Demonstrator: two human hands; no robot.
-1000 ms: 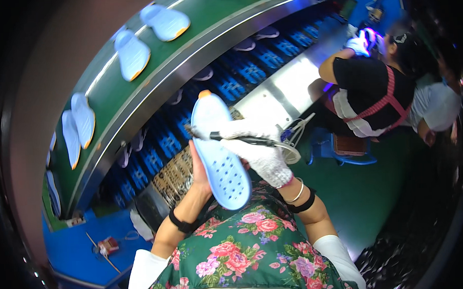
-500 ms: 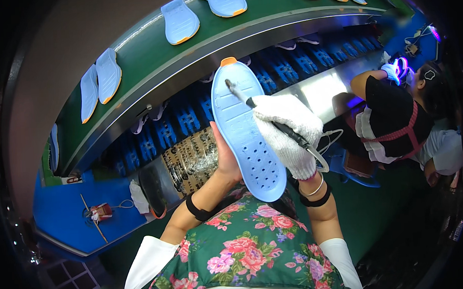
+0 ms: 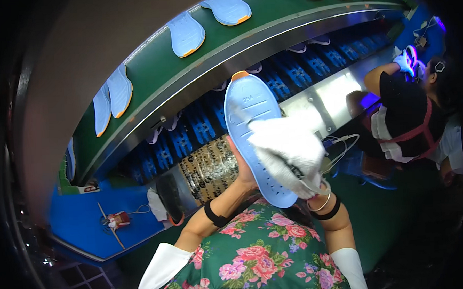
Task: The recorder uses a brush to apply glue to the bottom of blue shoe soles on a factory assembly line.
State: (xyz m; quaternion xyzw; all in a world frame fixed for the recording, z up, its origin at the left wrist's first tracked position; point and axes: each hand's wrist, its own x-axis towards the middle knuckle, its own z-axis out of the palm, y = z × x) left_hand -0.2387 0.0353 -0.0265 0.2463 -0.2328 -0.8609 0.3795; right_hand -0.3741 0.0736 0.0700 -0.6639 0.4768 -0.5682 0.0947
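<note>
A light blue shoe sole [image 3: 251, 98] with an orange tip is tilted up in front of me. Its upper part has raised cross lines, and small holes run through the lower part. My bare left hand [image 3: 243, 167] supports it from behind at the left edge, most of its fingers hidden. Over the sole's right side is my right hand [image 3: 288, 150] in a white knit glove, smeared by motion but closed round a thin brush. The brush's dark handle [image 3: 295, 169] shows below the fingers, with a thin cable at the wrist; its blurred tip lies over the sole's upper left.
Several blue soles [image 3: 188, 35] lie on a green conveyor belt [image 3: 158, 62] above. Under it is a rack of blue holders [image 3: 182, 141] with shoes. A brown tape-wrapped cylinder [image 3: 209, 168] is behind my left arm. At right, a co-worker [image 3: 403, 111] holds a shoe in purple light.
The whole view has shifted, so everything sits slightly lower and further right. My gloved right hand and the brush were sharp and are now blurred, moving over the sole.
</note>
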